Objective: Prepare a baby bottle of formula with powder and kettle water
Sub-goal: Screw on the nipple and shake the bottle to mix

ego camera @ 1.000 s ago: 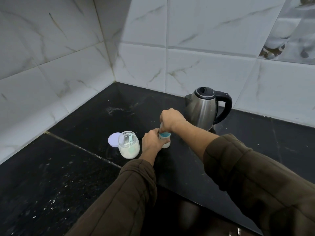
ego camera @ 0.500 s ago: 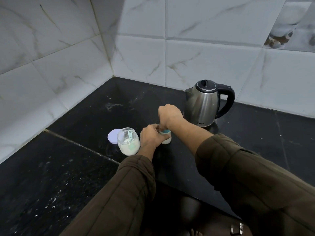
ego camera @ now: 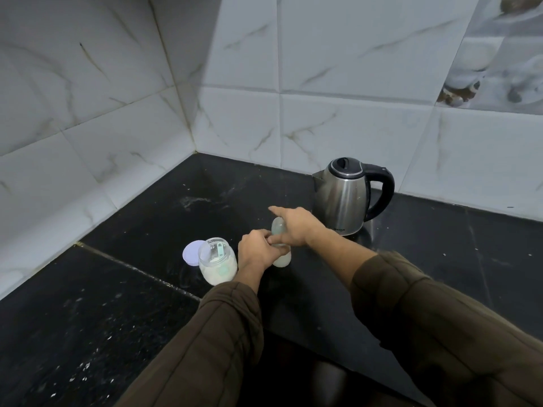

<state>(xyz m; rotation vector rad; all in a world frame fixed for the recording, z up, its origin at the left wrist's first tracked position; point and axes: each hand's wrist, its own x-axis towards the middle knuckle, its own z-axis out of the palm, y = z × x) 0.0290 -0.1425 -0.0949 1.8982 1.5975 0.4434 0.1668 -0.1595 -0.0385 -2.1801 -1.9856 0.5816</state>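
A small baby bottle (ego camera: 282, 260) with milky liquid stands on the black counter (ego camera: 147, 218), in front of the kettle. My left hand (ego camera: 255, 250) grips its body from the left. My right hand (ego camera: 296, 226) is over its top, with the clear dome cap (ego camera: 277, 229) between thumb and fingers and the index finger stretched out to the left. The steel kettle (ego camera: 342, 198) with black lid and handle stands just behind my right hand. To the left of the bottle is the open jar of white powder (ego camera: 219, 267) with a pale green scoop (ego camera: 219, 250) inside.
The jar's lilac lid (ego camera: 190, 252) lies flat on the counter behind the jar. White marble-look tiled walls (ego camera: 241, 118) meet in a corner at the back left. A seam crosses the counter at the left. Powder specks dot the near-left counter.
My right hand has loosened from a closed fist over the bottle top, its index finger now stretched out, and the clear cap shows. The teal ring is out of sight. The camera has shifted.
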